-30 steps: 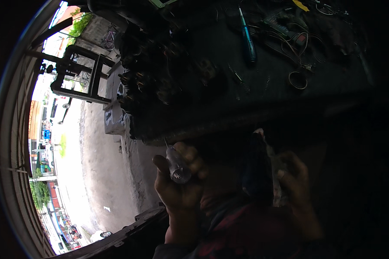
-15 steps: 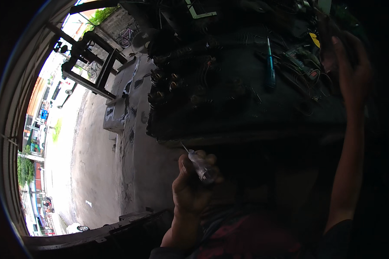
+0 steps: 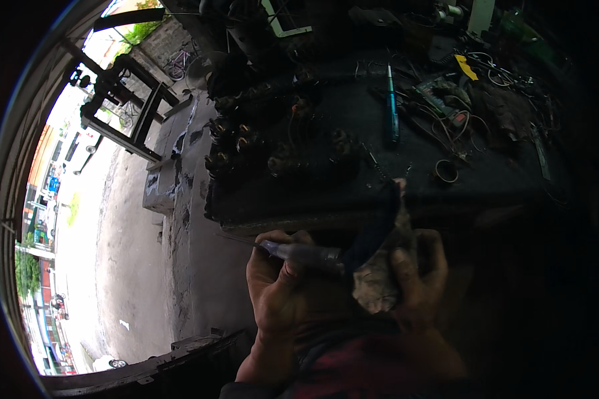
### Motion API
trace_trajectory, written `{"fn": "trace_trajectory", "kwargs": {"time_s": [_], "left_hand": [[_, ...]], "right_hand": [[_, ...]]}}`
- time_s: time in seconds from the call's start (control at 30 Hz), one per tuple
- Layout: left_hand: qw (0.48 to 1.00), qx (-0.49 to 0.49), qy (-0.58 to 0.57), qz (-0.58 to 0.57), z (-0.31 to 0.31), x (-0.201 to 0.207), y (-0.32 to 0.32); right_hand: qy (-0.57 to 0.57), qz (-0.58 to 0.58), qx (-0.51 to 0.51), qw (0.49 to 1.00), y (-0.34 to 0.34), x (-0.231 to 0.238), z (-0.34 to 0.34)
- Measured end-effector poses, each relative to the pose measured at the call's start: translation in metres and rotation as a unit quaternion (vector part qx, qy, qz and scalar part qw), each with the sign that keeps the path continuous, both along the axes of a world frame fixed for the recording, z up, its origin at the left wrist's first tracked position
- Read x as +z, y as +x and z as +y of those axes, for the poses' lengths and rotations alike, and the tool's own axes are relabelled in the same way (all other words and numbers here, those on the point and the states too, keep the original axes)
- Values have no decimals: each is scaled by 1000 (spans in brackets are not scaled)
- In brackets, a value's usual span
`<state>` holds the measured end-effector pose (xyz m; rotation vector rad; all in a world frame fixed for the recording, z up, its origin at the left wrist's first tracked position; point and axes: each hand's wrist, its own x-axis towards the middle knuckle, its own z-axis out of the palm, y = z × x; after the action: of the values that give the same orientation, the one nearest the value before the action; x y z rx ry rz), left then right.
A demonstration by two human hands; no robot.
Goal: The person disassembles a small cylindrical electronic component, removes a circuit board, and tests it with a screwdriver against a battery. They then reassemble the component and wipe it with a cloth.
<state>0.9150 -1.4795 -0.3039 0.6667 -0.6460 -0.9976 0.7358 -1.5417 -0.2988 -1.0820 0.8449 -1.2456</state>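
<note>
In front of the dark workbench (image 3: 299,199), my left hand (image 3: 274,299) grips a screwdriver with a clear handle (image 3: 305,254). Its thin shaft points left, and its handle end reaches toward my right hand. A crumpled, stained rag (image 3: 377,282), pale with a dark part, is held in my right hand (image 3: 420,282), fingers closed round it. The rag's dark fold meets the handle end; whether it wraps round it is too dark to tell. Both hands are close together below the bench edge.
On the bench lie a teal screwdriver (image 3: 392,110), a metal ring (image 3: 446,171), a yellow piece (image 3: 466,67), a circuit board with wires (image 3: 442,96) and several dark coil-like parts (image 3: 246,139). A metal frame (image 3: 123,106) stands left, beside the concrete floor (image 3: 140,266).
My right hand has come from the far right of the bench down to my left hand, bringing the rag. The screwdriver has turned from slanting to nearly level. The view has shifted slightly.
</note>
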Motion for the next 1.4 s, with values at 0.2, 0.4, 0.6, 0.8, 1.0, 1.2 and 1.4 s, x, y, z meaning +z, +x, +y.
{"fn": "trace_trajectory", "kwargs": {"time_s": [0.2,0.4,0.6,0.8,1.0,1.2,1.4], "left_hand": [[995,10,65,-78,6,9,-14],[972,-18,147,-180,22,17,2],[986,-35,107,-119,16,14,-4],[988,-43,129,-80,10,0,-4],[983,-69,125,-115,6,0,0],[991,-91,77,-55,1,-7,-4],[989,-28,117,-82,-2,-12,-10]], "right_hand": [[-33,-26,107,993,11,-14,11],[-26,-43,202,978,5,-19,0],[2,-77,156,985,12,-25,10],[-130,21,96,987,14,-32,16],[91,-96,161,978,13,-45,10],[212,-193,186,940,12,-45,11],[-71,55,0,996,15,-41,24]]}}
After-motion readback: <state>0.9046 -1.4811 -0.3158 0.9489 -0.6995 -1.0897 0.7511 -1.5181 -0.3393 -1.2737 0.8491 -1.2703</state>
